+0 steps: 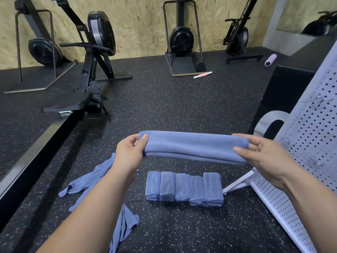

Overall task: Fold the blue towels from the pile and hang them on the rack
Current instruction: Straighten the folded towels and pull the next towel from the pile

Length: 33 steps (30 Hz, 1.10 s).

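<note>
A blue towel, folded into a long narrow band, is stretched level in the air between both hands. My left hand pinches its left end and my right hand pinches its right end. Below it on the floor stands a row of several folded blue towels. Loose unfolded blue towels lie crumpled to the left, partly hidden by my left forearm. The white perforated rack with small metal hooks stands at the right edge.
Black speckled rubber floor all around. A rowing machine stands at the left with its rail running toward me. More black exercise machines line the plywood wall. A black box sits behind the rack. A pink-and-white roller stick lies farther back.
</note>
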### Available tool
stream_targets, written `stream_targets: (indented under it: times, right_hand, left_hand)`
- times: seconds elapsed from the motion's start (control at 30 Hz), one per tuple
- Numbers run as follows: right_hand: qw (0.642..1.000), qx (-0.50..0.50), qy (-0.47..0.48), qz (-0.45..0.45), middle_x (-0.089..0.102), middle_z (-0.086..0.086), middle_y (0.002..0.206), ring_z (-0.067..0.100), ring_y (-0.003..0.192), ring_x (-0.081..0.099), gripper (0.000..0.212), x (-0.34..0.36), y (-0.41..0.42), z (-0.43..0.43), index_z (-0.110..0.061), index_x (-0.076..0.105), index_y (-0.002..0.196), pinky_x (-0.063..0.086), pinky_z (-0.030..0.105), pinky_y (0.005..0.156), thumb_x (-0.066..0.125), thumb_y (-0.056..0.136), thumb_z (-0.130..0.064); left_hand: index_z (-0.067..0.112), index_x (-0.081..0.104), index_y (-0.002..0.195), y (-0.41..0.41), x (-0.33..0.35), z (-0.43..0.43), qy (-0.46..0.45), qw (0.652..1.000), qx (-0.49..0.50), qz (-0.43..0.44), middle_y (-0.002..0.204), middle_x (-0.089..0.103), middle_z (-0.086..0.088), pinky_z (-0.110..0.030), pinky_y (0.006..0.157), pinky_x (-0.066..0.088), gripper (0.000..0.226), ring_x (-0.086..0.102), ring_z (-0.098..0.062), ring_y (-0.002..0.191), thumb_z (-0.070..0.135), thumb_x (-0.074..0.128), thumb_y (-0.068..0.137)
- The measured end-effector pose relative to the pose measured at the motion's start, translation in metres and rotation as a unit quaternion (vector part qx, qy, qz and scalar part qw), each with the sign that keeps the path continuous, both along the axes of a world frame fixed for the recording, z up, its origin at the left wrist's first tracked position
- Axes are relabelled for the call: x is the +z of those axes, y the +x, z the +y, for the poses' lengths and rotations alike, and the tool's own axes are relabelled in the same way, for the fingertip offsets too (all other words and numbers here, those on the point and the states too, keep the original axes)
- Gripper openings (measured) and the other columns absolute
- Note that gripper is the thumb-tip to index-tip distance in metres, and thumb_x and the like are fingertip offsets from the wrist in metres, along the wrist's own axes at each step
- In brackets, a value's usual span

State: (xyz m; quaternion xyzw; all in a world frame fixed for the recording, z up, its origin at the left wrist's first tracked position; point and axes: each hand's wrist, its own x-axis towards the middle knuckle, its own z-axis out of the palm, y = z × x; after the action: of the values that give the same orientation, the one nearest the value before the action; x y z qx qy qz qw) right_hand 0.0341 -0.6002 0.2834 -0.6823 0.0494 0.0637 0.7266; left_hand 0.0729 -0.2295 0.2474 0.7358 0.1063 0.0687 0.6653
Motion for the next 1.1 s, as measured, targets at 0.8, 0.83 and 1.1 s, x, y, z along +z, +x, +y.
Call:
stream_targets:
  times: [0.8,0.83,1.1]
  right_hand:
    - [0.938,-0.12,-0.298,-0.129,0.076,-0.02,0.097,-0.006,0.088,0.071,0.035,-0.023,-0.021,0.095,-0.034,0.074,0.111,0.056,0.014,0.079,0.082,0.084,-0.013]
    - [0.942,-0.117,-0.285,-0.13,0.076,-0.021,0.098,-0.006,0.091,0.071,0.035,-0.026,-0.023,0.101,-0.034,0.073,0.111,0.056,0.014,0.081,0.08,0.085,-0.011]
    - [0.97,-0.1,-0.173,-0.138,0.079,-0.018,0.105,0.001,0.104,0.073,0.04,-0.037,-0.037,0.118,-0.028,0.076,0.11,0.056,0.03,0.095,0.057,0.097,0.004]
  left_hand:
    - [0.034,0.063,0.11,-0.047,0.002,-0.106,0.163,0.982,-0.094,-0.001,0.101,0.072,0.019,-0.014,0.078,0.05,0.027,0.067,0.004,0.093,0.014,0.069,0.091]
    - [0.033,0.063,0.108,-0.051,0.002,-0.112,0.153,0.983,-0.101,-0.003,0.101,0.072,0.02,-0.015,0.08,0.051,0.027,0.066,0.004,0.094,0.013,0.068,0.091]
    - [0.017,0.06,0.103,-0.05,-0.002,-0.119,-0.033,0.996,-0.049,0.063,0.093,0.07,0.001,-0.048,0.092,0.06,0.049,0.07,-0.014,0.086,0.057,0.08,0.083]
